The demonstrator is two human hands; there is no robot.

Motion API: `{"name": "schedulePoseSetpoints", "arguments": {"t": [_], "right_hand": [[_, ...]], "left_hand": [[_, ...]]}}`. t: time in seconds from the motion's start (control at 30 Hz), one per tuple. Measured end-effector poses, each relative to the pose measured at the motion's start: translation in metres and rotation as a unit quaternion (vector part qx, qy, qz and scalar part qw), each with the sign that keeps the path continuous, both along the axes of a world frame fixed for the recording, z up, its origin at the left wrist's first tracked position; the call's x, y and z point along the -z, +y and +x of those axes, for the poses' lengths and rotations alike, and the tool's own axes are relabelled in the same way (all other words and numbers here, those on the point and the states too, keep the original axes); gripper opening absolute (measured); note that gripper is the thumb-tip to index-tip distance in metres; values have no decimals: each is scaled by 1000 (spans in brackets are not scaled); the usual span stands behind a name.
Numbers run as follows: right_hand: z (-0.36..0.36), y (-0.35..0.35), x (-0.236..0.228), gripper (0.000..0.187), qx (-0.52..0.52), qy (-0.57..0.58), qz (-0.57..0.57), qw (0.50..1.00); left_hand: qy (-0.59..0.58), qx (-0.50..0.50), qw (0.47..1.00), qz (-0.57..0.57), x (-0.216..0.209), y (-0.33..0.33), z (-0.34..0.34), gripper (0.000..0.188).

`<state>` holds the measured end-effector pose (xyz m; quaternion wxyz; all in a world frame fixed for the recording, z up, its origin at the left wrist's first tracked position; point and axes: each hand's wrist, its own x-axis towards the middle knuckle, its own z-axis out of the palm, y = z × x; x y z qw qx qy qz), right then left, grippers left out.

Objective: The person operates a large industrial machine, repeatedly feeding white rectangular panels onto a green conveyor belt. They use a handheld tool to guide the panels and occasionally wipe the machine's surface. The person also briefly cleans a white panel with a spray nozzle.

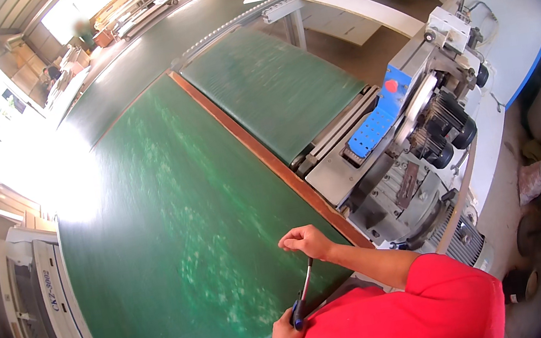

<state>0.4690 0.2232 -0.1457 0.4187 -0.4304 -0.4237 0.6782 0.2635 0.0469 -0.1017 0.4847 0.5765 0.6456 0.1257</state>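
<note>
My left hand [284, 336] is low at the belt's near edge, against my red shirt. Its fingers are closed on a hand tool with a blue and black handle [297, 312]. From this handle a thin pale rod or tube [307, 278] runs up to a dark tip under my right wrist. Above the green belt, my right hand [306, 241] is closed, thumb and fingers pressed together and pointing left. Whatever those fingers may hold is too small to make out. The wide green conveyor belt [176, 239] under both hands has pale dusty streaks.
A reddish-brown strip [249, 141] separates this belt from a second green belt [272, 85]. On the right stands a machine with motors [442, 126] and a blue guard [376, 126]. White panels [365, 9] lie beyond. A grey machine housing [62, 319] borders the left.
</note>
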Motion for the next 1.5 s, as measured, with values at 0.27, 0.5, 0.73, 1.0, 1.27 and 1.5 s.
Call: {"name": "schedulePoseSetpoints", "arguments": {"t": [0.27, 0.5, 0.73, 1.0, 1.27, 1.5], "right_hand": [[8, 8, -12, 20, -22, 18, 8, 1000], [19, 16, -19, 20, -35, 5, 22, 999], [23, 22, -22, 20, -47, 0, 25, 999], [22, 27, -21, 19, -44, 15, 12, 999], [23, 28, -12, 19, -50, -7, 12, 999], [19, 24, -6, 22, -68, -22, 17, 997]], "left_hand": [[-2, -16, 1000, 13, -2, 8, 19, 58], [-9, -20, 1000, 14, -2, 16, 29, 57], [-7, -21, 1000, 22, 1, 23, 32, 57], [-3, -13, 1000, 21, 3, 30, 33, 58], [-7, -27, 1000, 8, 11, 32, 33, 55], [-22, -27, 999, -1, 30, 30, 29, 52]]}}
